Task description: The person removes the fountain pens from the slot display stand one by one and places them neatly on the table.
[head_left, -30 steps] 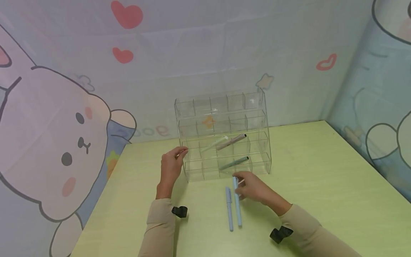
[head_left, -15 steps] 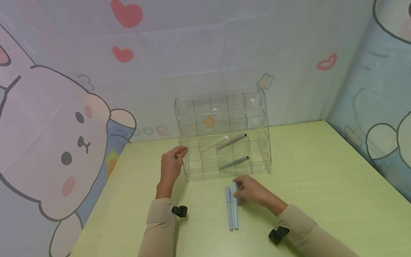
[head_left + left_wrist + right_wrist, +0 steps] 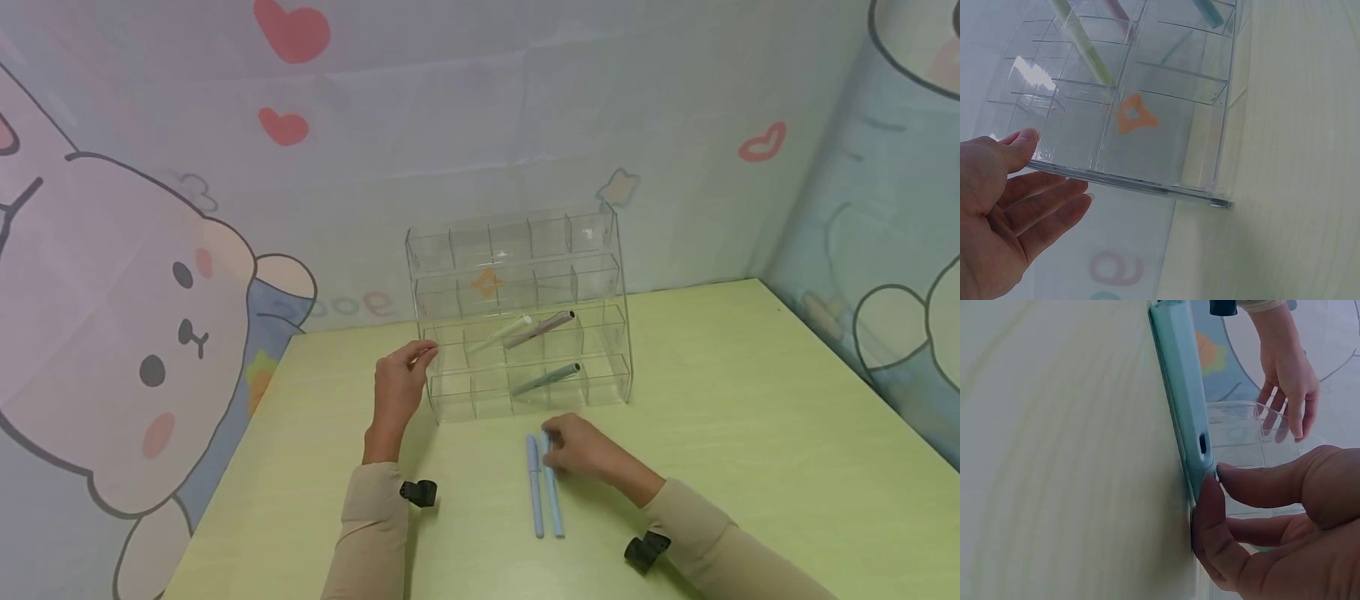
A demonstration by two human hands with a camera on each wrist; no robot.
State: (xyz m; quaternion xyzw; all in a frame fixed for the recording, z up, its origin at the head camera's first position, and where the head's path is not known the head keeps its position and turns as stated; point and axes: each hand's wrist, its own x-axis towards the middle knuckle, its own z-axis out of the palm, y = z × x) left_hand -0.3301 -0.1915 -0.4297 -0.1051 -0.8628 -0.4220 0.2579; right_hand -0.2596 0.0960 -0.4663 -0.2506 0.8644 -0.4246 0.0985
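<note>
A: What has changed? The right hand (image 3: 581, 450) has drawn the light blue pen (image 3: 552, 492) back beside the second blue pen (image 3: 534, 498) on the surface (image 3: 750, 467), pinching its tip.

B: The left hand (image 3: 397, 387), fingers relaxed, stays steadying the clear organizer (image 3: 517, 317); pickup seems underway.

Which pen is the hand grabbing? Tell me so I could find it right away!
Look at the green table, just in front of the clear plastic rack. Two pale blue pens lie side by side there. The one you want is the right-hand pen, lighter and greener than its neighbour, with the right hand pinching its far end.
</note>
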